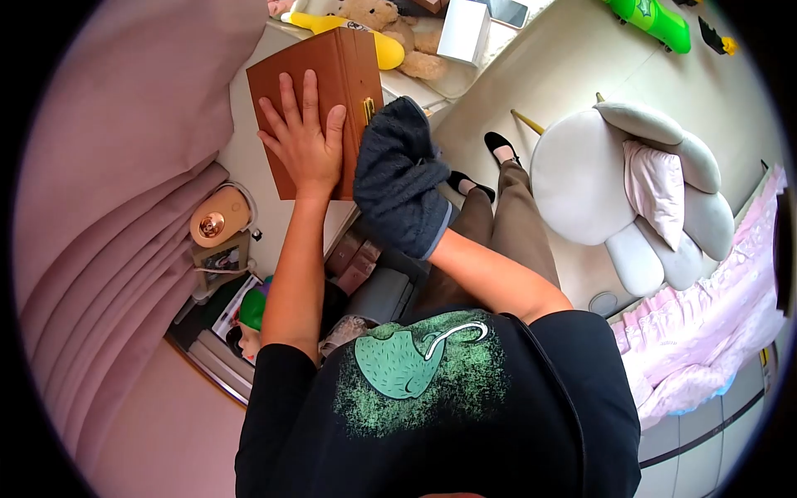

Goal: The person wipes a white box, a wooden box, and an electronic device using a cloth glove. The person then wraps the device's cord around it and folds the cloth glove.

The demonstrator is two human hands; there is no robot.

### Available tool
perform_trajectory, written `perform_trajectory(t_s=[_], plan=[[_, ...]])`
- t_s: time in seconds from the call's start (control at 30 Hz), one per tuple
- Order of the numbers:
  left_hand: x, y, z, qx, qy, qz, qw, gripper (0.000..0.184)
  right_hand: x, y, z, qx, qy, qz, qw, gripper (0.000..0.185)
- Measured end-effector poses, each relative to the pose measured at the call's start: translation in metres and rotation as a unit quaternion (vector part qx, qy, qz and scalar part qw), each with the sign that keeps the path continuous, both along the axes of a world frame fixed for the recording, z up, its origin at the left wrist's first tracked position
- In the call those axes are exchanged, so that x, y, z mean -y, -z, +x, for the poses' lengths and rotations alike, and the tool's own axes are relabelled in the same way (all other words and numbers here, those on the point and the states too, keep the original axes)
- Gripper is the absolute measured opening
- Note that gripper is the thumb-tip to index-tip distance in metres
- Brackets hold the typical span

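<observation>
A brown box [359, 66] with a brass-coloured clasp [369, 109] stands tilted in view on the white desk. Flat on its large face lies my left hand [303, 145], fingers spread and thumb out to the right. A dark grey cloth [397, 170] wraps my right hand, covering it down to the wrist, and sits against the box's side by the clasp. The fingers under the cloth are hidden.
Behind the box lie a yellow toy [388, 51], a teddy bear [423, 41] and a white box [463, 31]. A peach-coloured device [222, 216] is at the left, near pink curtains [124, 249]. A grey chair [577, 178] with a pillow [656, 191] stands right.
</observation>
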State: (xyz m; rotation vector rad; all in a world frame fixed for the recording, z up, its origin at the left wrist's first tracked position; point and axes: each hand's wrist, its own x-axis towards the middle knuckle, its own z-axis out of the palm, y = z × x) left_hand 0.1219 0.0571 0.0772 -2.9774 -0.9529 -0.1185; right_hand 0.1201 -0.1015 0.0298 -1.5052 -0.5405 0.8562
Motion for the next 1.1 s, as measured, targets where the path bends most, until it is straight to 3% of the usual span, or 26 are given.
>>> perform_trajectory(t_s=[0.17, 0.27, 0.37, 0.47, 0.5, 0.57, 0.6, 0.63, 0.67, 0.7, 0.73, 0.77, 0.8, 0.83, 0.87, 0.9, 1.0, 1.07, 1.1], plan=[[-0.001, -0.002, 0.002, -0.004, 0.0, -0.014, 1.0, 0.068, 0.044, -0.021, -0.016, 0.019, -0.025, -0.046, 0.998, 0.017], [0.003, -0.008, 0.0, -0.02, 0.002, -0.034, 0.999, 0.083, 0.041, -0.028, 0.007, 0.127, -0.033, -0.128, 0.983, 0.013], [0.013, -0.011, 0.008, -0.03, -0.005, -0.043, 0.999, 0.097, 0.024, -0.044, 0.044, 0.258, -0.051, -0.251, 0.931, 0.011], [0.012, -0.011, 0.009, -0.042, -0.018, -0.033, 0.998, 0.102, 0.02, -0.042, 0.047, 0.285, -0.067, -0.279, 0.914, 0.011], [0.014, -0.014, 0.009, -0.047, -0.029, -0.033, 0.998, 0.099, 0.021, -0.029, 0.037, 0.405, -0.068, -0.354, 0.84, 0.01], [0.008, -0.023, 0.007, -0.049, -0.045, -0.031, 0.997, 0.097, 0.02, -0.025, 0.034, 0.613, -0.061, -0.473, 0.63, 0.009], [-0.002, -0.03, 0.001, 0.008, -0.04, -0.096, 0.995, 0.094, 0.028, -0.027, 0.031, 0.617, -0.065, -0.469, 0.629, 0.009], [-0.014, -0.037, -0.008, 0.065, -0.035, -0.159, 0.985, 0.091, 0.035, -0.057, 0.04, 0.489, -0.097, -0.359, 0.789, 0.018], [-0.026, -0.046, -0.012, 0.163, -0.006, -0.257, 0.953, 0.085, 0.041, -0.077, 0.044, 0.336, -0.123, -0.228, 0.905, 0.028], [-0.028, -0.056, -0.019, 0.236, -0.061, -0.42, 0.874, 0.082, 0.048, -0.07, 0.035, 0.342, -0.127, -0.217, 0.906, 0.028], [-0.026, -0.076, -0.023, 0.303, -0.111, -0.563, 0.761, 0.079, 0.056, -0.052, 0.02, 0.17, -0.145, -0.099, 0.97, 0.031], [-0.03, -0.081, -0.035, 0.312, -0.112, -0.55, 0.767, 0.079, 0.053, -0.05, 0.015, -0.01, -0.16, 0.023, 0.987, 0.033], [-0.035, -0.079, -0.051, 0.338, -0.179, -0.596, 0.707, 0.077, 0.048, -0.05, 0.01, -0.007, -0.168, 0.035, 0.985, 0.033], [-0.038, -0.082, -0.062, 0.36, -0.241, -0.637, 0.637, 0.075, 0.04, -0.058, 0.009, -0.136, -0.172, 0.016, 0.975, 0.035], [-0.04, -0.083, -0.069, 0.367, -0.24, -0.63, 0.64, 0.075, 0.032, -0.064, 0.008, -0.263, -0.174, -0.008, 0.949, 0.036], [-0.041, -0.082, -0.074, 0.387, -0.208, -0.613, 0.656, 0.073, 0.024, -0.067, 0.007, -0.259, -0.181, -0.004, 0.949, 0.036], [-0.038, -0.087, -0.075, 0.408, -0.177, -0.576, 0.685, 0.072, 0.0, -0.076, 0.001, -0.089, -0.177, 0.089, 0.976, 0.036], [-0.041, -0.083, -0.074, 0.297, -0.184, -0.469, 0.811, 0.078, -0.015, -0.081, 0.0, 0.028, -0.169, 0.147, 0.974, 0.036], [-0.04, -0.084, -0.074, 0.314, -0.179, -0.485, 0.796, 0.083, -0.024, -0.083, 0.002, 0.032, -0.171, 0.147, 0.974, 0.036]])
